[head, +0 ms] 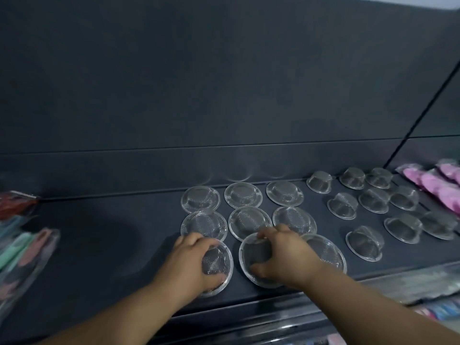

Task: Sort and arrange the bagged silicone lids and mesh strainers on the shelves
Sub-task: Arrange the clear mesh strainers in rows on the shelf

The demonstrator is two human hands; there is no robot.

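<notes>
Dark shelf (99, 245): left hand (191, 262), right hand (286, 255) each half-hide a strainer (254, 252).

Dk-grey shelving unit, dim light.
Matte dk-grey back panel (199, 83) filled most of the view, w/ a thin horiz. seam (174, 148) low across it. The shelf (112, 245) below was the same grey, w/ a glossy front lip (249, 310) at its near edge. A black divider (423, 103) slanted up at far R; a sliver of pale wall (445, 2) showed top R. Light was low & soft.
</notes>
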